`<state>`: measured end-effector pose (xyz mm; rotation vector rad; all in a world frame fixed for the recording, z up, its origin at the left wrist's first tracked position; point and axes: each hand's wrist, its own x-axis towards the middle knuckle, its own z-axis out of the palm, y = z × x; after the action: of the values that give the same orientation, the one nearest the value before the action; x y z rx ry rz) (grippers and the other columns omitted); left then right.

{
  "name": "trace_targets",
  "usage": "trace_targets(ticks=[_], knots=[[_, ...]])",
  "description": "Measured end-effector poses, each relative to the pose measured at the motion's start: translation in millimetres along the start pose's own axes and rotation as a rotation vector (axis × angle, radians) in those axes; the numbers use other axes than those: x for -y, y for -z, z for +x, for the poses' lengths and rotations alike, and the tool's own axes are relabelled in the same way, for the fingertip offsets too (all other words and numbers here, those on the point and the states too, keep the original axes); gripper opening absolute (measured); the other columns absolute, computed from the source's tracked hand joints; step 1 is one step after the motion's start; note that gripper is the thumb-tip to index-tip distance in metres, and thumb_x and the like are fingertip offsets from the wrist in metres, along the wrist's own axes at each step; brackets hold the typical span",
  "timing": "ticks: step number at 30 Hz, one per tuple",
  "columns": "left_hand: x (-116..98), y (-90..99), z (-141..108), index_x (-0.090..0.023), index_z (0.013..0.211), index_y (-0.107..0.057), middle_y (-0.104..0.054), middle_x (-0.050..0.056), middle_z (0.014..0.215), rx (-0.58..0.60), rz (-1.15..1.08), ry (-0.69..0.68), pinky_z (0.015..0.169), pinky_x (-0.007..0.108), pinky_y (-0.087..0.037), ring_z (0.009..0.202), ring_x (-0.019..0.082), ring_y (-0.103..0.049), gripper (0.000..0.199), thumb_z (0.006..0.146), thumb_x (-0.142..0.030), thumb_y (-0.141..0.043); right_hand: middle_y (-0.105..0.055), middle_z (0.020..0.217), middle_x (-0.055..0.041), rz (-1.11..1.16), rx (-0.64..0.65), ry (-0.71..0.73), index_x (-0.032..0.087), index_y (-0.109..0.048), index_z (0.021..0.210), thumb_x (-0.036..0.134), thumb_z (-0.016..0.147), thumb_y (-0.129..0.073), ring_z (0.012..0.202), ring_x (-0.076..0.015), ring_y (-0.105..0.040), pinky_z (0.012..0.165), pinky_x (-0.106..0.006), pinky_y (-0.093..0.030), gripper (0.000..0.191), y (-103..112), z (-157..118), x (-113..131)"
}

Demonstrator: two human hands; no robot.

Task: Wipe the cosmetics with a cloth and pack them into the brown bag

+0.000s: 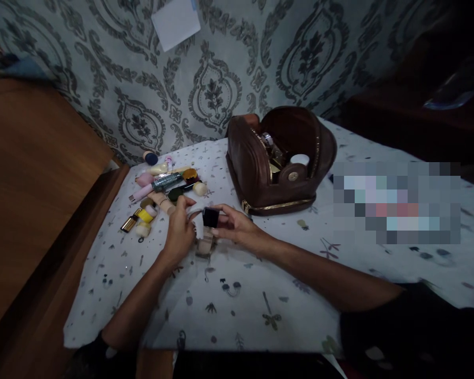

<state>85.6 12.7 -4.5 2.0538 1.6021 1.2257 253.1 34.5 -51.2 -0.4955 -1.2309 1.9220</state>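
My right hand (pixel 239 227) is closed on a small bottle, with fingers at its square black cap (pixel 210 217). The clear lower part of the bottle (pixel 204 245) looks beige inside and hangs low over the cloth. My left hand (pixel 179 227) is closed on a white curved piece (pixel 198 225) with what looks like a toothed edge, held against the bottle's left side. Its exact kind is unclear. Just beyond my left hand lie a beige tube (pixel 161 202), a yellow-banded container (pixel 146 215) and a gold-and-black case (pixel 130 221).
An unzipped brown cosmetic bag (pixel 248 173) stands behind my right hand, with a white round lid (pixel 299 160) inside. Left of it lie a pink sponge (pixel 144 180), a green-and-pink tube (pixel 168 181) and a cream-coloured cap (pixel 199 189). A blurred-out patch (pixel 397 202) covers the right side.
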Motion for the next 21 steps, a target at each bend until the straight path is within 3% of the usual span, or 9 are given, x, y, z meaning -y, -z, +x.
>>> trace_targets(ticks=[4, 11, 14, 21], knots=[[-1.8, 4.3, 2.0, -0.021, 0.089, -0.054, -0.059, 0.000, 0.083, 0.015, 0.026, -0.004, 0.075, 0.030, -0.044, 0.083, 0.019, -0.055, 0.024, 0.070, -0.007, -0.045, -0.072, 0.095, -0.0006, 0.040, -0.001, -0.031, 0.022, -0.049, 0.102, 0.035, 0.071, -0.082, 0.084, -0.0141, -0.067, 0.081, -0.030, -0.050, 0.047, 0.2, -1.2, 0.9], [-3.6, 10.7, -6.4, -0.017, 0.110, -0.061, -0.066, 0.006, 0.104, 0.106, -0.129, 0.007, 0.088, 0.032, -0.046, 0.097, 0.021, -0.061, 0.026, 0.089, -0.028, -0.051, -0.071, 0.086, 0.0013, 0.169, -0.063, -0.026, 0.022, -0.055, 0.101, 0.037, 0.068, -0.085, 0.077, -0.0131, -0.065, 0.075, -0.027, -0.051, 0.047, -1.1, -0.9, 4.1], [-5.6, 12.1, -11.5, -0.017, 0.112, -0.060, -0.065, 0.006, 0.108, 0.112, -0.125, 0.018, 0.090, 0.032, -0.046, 0.102, 0.023, -0.060, 0.034, 0.083, -0.035, -0.065, -0.069, 0.086, 0.0024, 0.155, -0.094, -0.014, 0.023, -0.060, 0.100, 0.036, 0.065, -0.087, 0.078, -0.0123, -0.064, 0.072, -0.024, -0.050, 0.046, -0.5, 0.7, 2.8], [-1.2, 11.8, -16.1, -0.017, 0.108, -0.064, -0.069, 0.004, 0.101, 0.038, -0.130, 0.008, 0.085, 0.031, -0.048, 0.093, 0.020, -0.063, 0.023, 0.087, -0.021, -0.055, -0.070, 0.098, -0.0004, 0.144, -0.102, -0.022, 0.024, -0.067, 0.106, 0.034, 0.066, -0.085, 0.085, -0.0137, -0.063, 0.074, -0.025, -0.048, 0.045, -0.6, 1.8, 1.7]])
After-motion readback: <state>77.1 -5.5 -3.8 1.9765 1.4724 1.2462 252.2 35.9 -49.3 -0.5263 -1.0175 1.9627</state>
